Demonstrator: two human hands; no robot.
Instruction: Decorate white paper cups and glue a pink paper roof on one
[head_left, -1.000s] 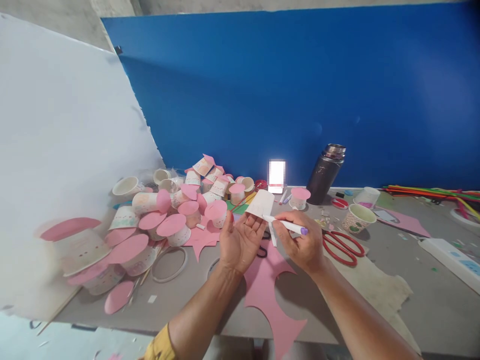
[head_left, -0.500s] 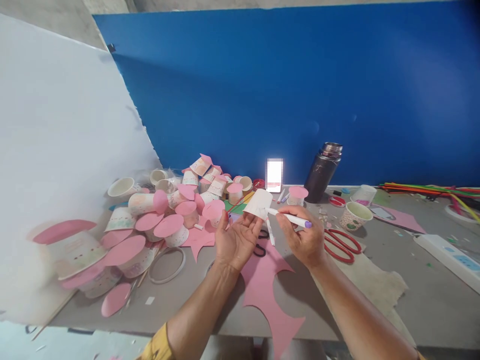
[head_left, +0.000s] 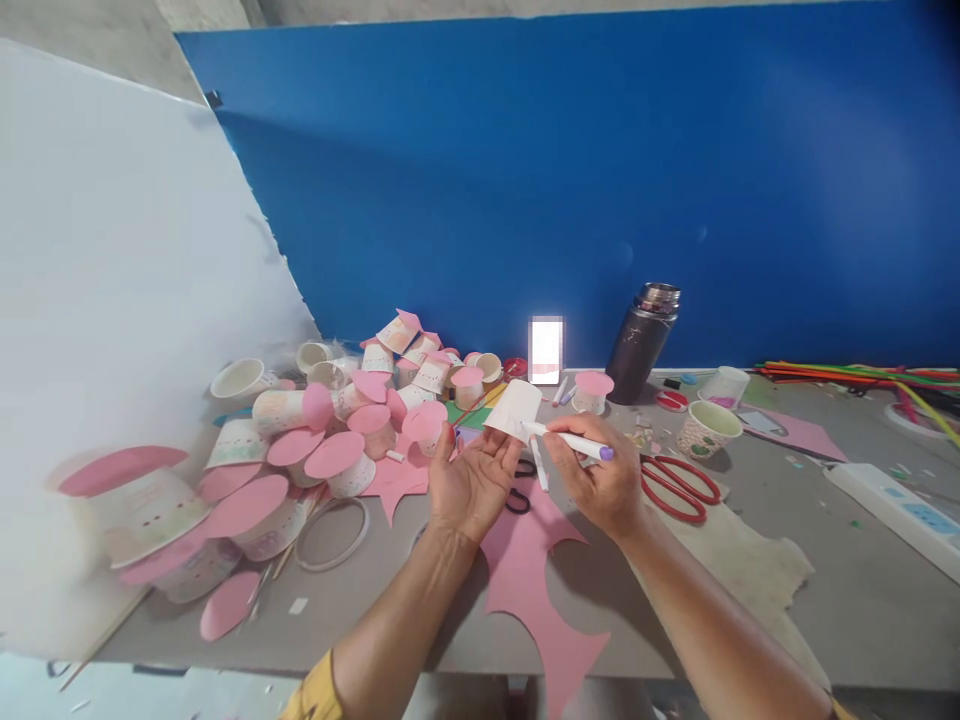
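Note:
A white paper cup (head_left: 513, 405) is tilted in my left hand (head_left: 474, 488), its fingers beneath and around the rim, palm up. My right hand (head_left: 604, 480) grips a white marker (head_left: 574, 441) with a purple end, its tip at the side of the cup. Below the cup lies another white marker (head_left: 539, 465), beside the black handles of scissors (head_left: 519, 500). A sheet of cut pink paper (head_left: 525, 570) with curved notches spreads under my hands.
Many paper cups with pink discs (head_left: 341, 458) crowd the left side. A tape roll (head_left: 332, 535) lies near them. To the right are red-handled scissors (head_left: 679, 488), a dark flask (head_left: 643, 343), a patterned cup (head_left: 709, 430) and a power strip (head_left: 900, 515). A bright phone (head_left: 546, 350) stands behind.
My right hand and the marker have shifted slightly left and down along the cup's side. The cup stays in my left hand, and the whole view has shifted a little.

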